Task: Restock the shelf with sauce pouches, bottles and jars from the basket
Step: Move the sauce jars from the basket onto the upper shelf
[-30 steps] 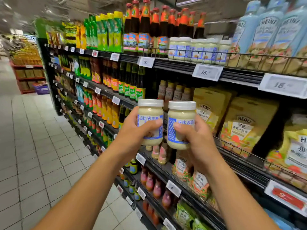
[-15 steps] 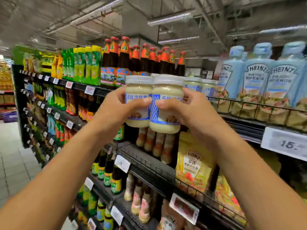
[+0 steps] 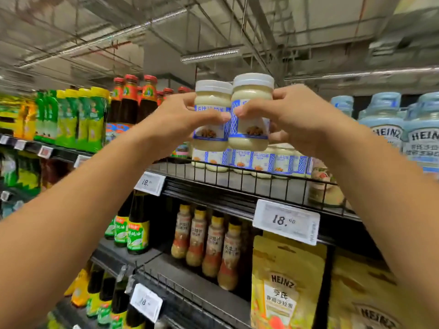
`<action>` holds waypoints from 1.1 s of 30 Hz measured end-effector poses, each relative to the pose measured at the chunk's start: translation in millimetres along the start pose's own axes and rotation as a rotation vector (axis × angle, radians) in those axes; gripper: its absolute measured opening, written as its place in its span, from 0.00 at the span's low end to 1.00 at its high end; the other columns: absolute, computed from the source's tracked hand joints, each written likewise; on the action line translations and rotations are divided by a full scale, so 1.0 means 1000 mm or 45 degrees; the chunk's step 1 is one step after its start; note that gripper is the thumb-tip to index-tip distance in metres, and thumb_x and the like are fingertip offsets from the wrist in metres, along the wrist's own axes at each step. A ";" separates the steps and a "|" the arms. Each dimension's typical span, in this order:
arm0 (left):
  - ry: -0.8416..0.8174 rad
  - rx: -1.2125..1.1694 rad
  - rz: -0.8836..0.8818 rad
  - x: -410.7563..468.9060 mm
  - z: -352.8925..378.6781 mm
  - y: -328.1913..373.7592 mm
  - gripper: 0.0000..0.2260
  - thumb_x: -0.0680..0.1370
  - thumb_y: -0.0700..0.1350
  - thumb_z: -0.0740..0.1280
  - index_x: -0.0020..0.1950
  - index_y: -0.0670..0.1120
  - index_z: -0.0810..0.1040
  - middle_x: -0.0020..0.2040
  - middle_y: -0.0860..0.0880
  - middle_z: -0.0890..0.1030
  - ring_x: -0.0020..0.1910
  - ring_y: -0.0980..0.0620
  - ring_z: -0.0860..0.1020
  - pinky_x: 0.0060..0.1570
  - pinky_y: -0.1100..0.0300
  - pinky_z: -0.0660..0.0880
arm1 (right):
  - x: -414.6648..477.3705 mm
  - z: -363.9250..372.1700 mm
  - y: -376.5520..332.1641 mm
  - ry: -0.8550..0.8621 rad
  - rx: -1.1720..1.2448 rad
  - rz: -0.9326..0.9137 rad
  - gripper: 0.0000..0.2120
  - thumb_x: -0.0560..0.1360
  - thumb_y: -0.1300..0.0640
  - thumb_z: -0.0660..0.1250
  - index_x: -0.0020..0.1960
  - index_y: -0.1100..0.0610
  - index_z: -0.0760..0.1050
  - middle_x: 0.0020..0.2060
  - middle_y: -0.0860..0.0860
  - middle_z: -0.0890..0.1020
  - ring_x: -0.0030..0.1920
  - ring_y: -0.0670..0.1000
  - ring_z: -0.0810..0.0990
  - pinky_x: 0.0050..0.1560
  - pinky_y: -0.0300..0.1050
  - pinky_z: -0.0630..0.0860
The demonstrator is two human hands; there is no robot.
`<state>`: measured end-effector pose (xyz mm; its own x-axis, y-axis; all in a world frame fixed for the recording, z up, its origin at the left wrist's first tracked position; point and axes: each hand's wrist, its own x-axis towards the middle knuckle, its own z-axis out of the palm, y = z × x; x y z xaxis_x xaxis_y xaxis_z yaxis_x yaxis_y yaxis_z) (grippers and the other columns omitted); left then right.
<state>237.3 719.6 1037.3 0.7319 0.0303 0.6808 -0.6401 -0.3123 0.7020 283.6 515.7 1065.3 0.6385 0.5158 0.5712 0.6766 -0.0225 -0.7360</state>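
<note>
Two white-capped jars of creamy salad dressing with blue-and-white labels are held up side by side, upright and touching, in the air just above the front of the top shelf (image 3: pixel 237 179). The left jar (image 3: pixel 209 141) sits in the left grip (image 3: pixel 175 117), thumb across the label and fingers wrapped behind. The right jar (image 3: pixel 251 96), a little higher, sits in the right grip (image 3: pixel 299 115), held the same way, the two thumbs nearly meeting between the labels. Directly beneath the held pair, a row of matching jars (image 3: pixel 259 160) stands behind the shelf's wire rail. To the right of them are pale blue Heinz bottles (image 3: pixel 384 129); to the left, red-capped dark sauce bottles (image 3: pixel 129 100) and green pouches (image 3: pixel 78 117). A price tag reading 18 (image 3: pixel 286 220) hangs from the shelf edge. On the shelf below stand yellow-capped dressing bottles (image 3: pixel 213 243), green-labelled dark bottles (image 3: pixel 136 231) and a yellow Heinz pouch (image 3: pixel 285 281).
</note>
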 end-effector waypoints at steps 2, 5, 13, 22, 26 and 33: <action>-0.056 0.052 -0.023 0.020 -0.002 -0.011 0.14 0.73 0.41 0.75 0.58 0.42 0.83 0.52 0.44 0.86 0.52 0.47 0.85 0.50 0.55 0.82 | 0.012 -0.004 0.006 0.080 -0.103 0.040 0.15 0.61 0.52 0.82 0.43 0.59 0.86 0.39 0.51 0.87 0.38 0.48 0.86 0.40 0.46 0.83; -0.138 0.186 -0.049 0.046 -0.004 -0.024 0.12 0.70 0.43 0.77 0.53 0.44 0.85 0.48 0.48 0.87 0.47 0.53 0.86 0.42 0.65 0.79 | 0.024 -0.008 0.016 0.200 -0.324 0.123 0.34 0.52 0.43 0.82 0.51 0.62 0.84 0.36 0.50 0.82 0.35 0.47 0.77 0.38 0.44 0.74; -0.382 0.411 -0.172 0.082 -0.003 -0.054 0.17 0.61 0.51 0.82 0.47 0.47 0.86 0.42 0.50 0.87 0.42 0.55 0.85 0.43 0.60 0.77 | 0.034 -0.004 0.040 0.273 -0.621 0.311 0.35 0.51 0.42 0.82 0.48 0.65 0.82 0.38 0.56 0.78 0.36 0.49 0.77 0.31 0.37 0.75; -0.597 0.509 -0.300 0.098 0.000 -0.077 0.26 0.56 0.52 0.83 0.49 0.43 0.83 0.34 0.52 0.84 0.31 0.58 0.80 0.31 0.67 0.76 | 0.039 0.005 0.055 0.240 -0.759 0.526 0.31 0.59 0.50 0.84 0.53 0.68 0.81 0.44 0.62 0.82 0.36 0.54 0.80 0.43 0.51 0.84; -0.615 0.450 -0.295 0.101 0.000 -0.087 0.28 0.59 0.47 0.84 0.55 0.40 0.80 0.33 0.51 0.80 0.29 0.58 0.76 0.28 0.67 0.74 | 0.040 0.008 0.060 0.267 -0.778 0.571 0.29 0.60 0.51 0.85 0.52 0.67 0.80 0.43 0.59 0.82 0.37 0.53 0.81 0.37 0.44 0.82; -0.588 0.730 -0.069 0.097 -0.013 -0.079 0.41 0.50 0.66 0.78 0.61 0.56 0.75 0.50 0.50 0.81 0.41 0.55 0.81 0.41 0.58 0.80 | 0.037 0.011 0.050 0.240 -0.878 0.577 0.41 0.60 0.48 0.84 0.66 0.60 0.71 0.53 0.53 0.79 0.45 0.54 0.82 0.46 0.51 0.84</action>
<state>356.2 759.4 1050.3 0.8639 -0.3033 0.4020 -0.4698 -0.7728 0.4266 336.9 542.6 1045.4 0.9110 0.1807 0.3707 0.3738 -0.7415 -0.5571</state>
